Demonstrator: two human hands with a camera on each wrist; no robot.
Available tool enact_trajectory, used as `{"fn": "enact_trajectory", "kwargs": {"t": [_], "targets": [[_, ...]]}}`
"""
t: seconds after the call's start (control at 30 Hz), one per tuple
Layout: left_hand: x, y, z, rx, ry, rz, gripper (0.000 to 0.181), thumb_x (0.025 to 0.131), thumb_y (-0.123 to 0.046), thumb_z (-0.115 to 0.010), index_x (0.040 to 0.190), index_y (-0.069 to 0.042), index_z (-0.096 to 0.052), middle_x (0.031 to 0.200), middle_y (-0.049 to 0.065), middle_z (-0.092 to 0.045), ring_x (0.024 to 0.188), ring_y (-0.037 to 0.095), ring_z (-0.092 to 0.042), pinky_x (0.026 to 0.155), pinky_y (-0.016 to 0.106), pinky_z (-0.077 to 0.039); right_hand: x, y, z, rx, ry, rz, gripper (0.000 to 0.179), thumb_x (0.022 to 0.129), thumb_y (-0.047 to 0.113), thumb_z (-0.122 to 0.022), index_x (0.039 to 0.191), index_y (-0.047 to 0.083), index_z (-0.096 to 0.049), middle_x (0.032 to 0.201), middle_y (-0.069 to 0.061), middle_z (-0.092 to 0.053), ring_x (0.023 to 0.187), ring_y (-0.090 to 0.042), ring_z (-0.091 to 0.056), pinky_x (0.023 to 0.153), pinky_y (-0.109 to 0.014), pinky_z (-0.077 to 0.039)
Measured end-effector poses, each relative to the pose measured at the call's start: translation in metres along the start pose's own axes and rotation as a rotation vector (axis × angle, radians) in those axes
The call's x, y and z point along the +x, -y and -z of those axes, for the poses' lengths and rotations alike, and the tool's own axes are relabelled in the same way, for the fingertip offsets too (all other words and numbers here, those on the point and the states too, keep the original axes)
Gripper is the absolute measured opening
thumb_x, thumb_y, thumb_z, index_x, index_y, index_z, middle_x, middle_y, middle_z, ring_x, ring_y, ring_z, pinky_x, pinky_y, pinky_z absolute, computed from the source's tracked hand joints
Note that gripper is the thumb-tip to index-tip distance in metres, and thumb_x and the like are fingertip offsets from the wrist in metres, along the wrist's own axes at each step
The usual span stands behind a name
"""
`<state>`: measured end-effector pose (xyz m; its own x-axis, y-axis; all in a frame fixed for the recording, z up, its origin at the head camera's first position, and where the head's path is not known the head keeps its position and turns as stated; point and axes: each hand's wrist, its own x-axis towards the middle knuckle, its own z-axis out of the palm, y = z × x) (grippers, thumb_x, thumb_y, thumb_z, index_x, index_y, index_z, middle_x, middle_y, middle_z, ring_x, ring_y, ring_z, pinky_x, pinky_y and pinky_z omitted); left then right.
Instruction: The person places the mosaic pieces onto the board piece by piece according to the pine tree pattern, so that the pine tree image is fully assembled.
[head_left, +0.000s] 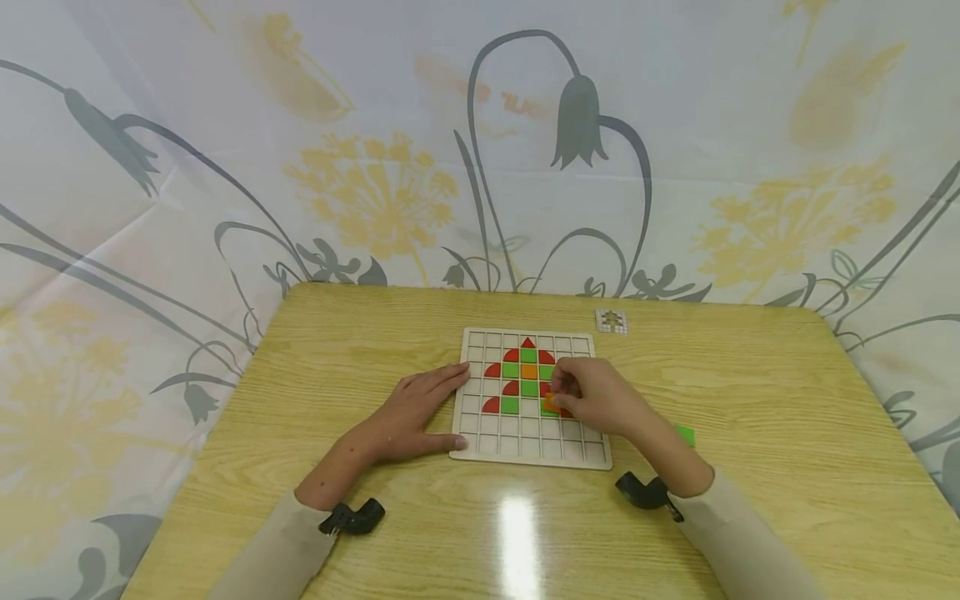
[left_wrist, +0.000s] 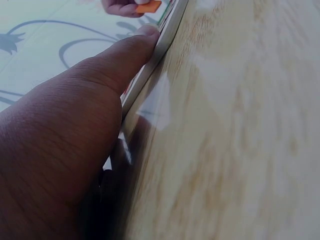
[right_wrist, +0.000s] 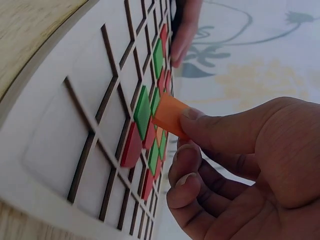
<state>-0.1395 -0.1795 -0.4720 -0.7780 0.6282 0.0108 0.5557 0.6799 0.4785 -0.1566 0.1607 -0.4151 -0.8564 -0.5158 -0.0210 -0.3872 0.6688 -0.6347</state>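
Observation:
A pale wooden grid board [head_left: 487,444] lies on the table with red, green and orange tiles set in a tree-like pattern. My right hand [head_left: 592,393] pinches an orange square tile [right_wrist: 170,116] between thumb and fingers, just above the right part of the pattern. Beneath that tile, a green square [right_wrist: 143,114] sits in the grid beside a red rounded piece [right_wrist: 131,146]. My left hand [head_left: 416,417] rests at the board's left side with fingers extended, its fingertips on the upper left edge and its thumb [left_wrist: 127,57] at the lower left corner. The right hand hides some cells.
A small card [head_left: 611,322] with a printed tree pattern lies behind the board's right corner. One loose green tile [head_left: 685,435] is on the wooden table [head_left: 360,333], partly behind my right forearm. A flowered cloth [head_left: 517,208] hangs behind the table.

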Motion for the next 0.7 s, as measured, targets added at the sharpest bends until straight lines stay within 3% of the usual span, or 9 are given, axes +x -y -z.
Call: {"fn": "enact_trajectory", "kwargs": {"t": [0.33,0.7], "targets": [[0.001,0.001,-0.002,0.009,-0.011,-0.02,0.1,0.095,-0.064,-0.07,0.171,-0.018,-0.025,0.177,-0.006,-0.018,0.162,0.022,-0.022,0.124,0.056,-0.023,0.014,0.009,-0.014,0.02,0.026,0.011,0.006,0.097,0.0,-0.073,0.097,0.004,-0.069,0.088,0.001,-0.067,0.079,-0.016,-0.059,0.075,-0.034,-0.053],[0.001,0.004,-0.004,0.008,-0.011,-0.016,0.099,0.095,-0.063,-0.07,0.171,-0.018,-0.025,0.177,-0.006,-0.018,0.162,0.022,-0.021,0.125,0.056,-0.022,0.019,0.008,-0.026,0.004,0.02,0.044,0.005,0.098,0.0,-0.073,0.095,0.002,-0.07,0.086,0.001,-0.065,0.078,-0.015,-0.057,0.072,-0.032,-0.053]]}}
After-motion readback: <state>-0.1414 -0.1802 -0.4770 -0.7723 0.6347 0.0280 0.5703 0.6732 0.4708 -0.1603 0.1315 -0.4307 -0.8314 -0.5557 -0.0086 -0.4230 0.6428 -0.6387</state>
